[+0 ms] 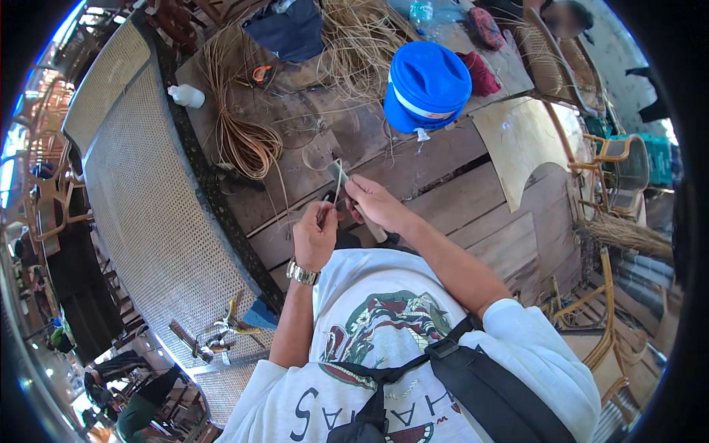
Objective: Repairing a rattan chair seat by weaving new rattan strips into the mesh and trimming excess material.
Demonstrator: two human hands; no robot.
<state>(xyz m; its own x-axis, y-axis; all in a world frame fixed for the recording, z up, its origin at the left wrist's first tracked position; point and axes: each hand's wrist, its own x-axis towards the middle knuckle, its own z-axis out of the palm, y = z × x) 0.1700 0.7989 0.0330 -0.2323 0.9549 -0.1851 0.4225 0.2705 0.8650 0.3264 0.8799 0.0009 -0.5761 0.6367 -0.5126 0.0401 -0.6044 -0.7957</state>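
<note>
My left hand (316, 232) is closed in a pinch on a thin pale cane strip (338, 184), which rises toward a blade. In my right hand (377, 205) is a knife (339, 173) with a broad grey blade; what looks like its pale wooden handle shows below the fingers. The strip lies against or just beside the blade; I cannot tell which. A coil of brown cane strips (247, 151) rests on the wooden boards (443, 199) beyond my left hand, its loose ends trailing upward.
A woven cane panel (148, 162) with a dark frame stands along the left, with pliers (221, 332) on it. A blue water jug (428, 88), white bottle (187, 96), dark cloth (288, 31) and loose cane heap (365, 44) lie farther off. Cane chairs (620, 159) stand right.
</note>
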